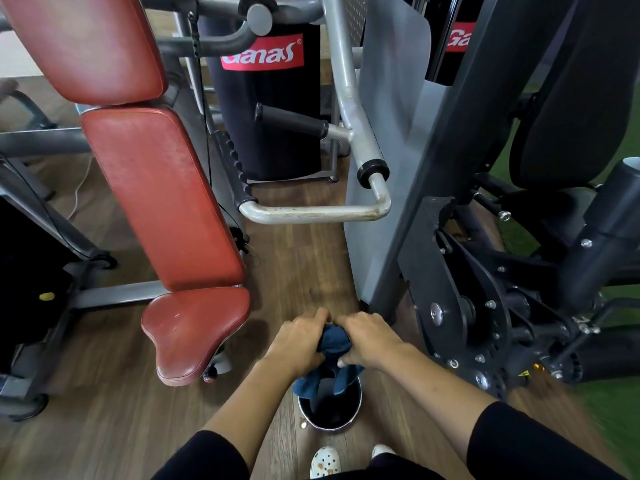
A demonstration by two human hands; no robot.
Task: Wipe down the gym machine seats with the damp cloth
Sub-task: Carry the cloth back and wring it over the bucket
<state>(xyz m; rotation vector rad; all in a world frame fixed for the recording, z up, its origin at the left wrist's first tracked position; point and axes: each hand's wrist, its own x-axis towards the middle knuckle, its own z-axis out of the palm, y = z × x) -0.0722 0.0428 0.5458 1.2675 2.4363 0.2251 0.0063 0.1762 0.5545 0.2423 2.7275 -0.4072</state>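
Cloth (333,341), dark blue, bunched: you held it in both hands directly above the bucket (329,408), its loose ends hanging down to the bucket's rim. Your left hand (299,341) was clenched around the cloth's left side, fingers curled under. Your right hand (369,337) was clenched around the right side, thumb tucked beneath; the two fists sat close together, knuckles nearly touching over the twisted fabric.

Bucket: small, round, dark inside with a pale rim, standing on the wood-look floor (304,258) just ahead of your shoes (323,462), which were white with small charms.

Seat (194,330), red, padded: left of the bucket and slightly beyond it, with the red backrest (162,195) rising behind it in two sections.

Grey handle bar (318,211): beyond the bucket, bent across the aisle.

Black machine frame (460,306): right of the bucket, bolted plates visible.

Weight-stack shroud (263,98): far beyond the bucket, black, marked "Ganas" on red.
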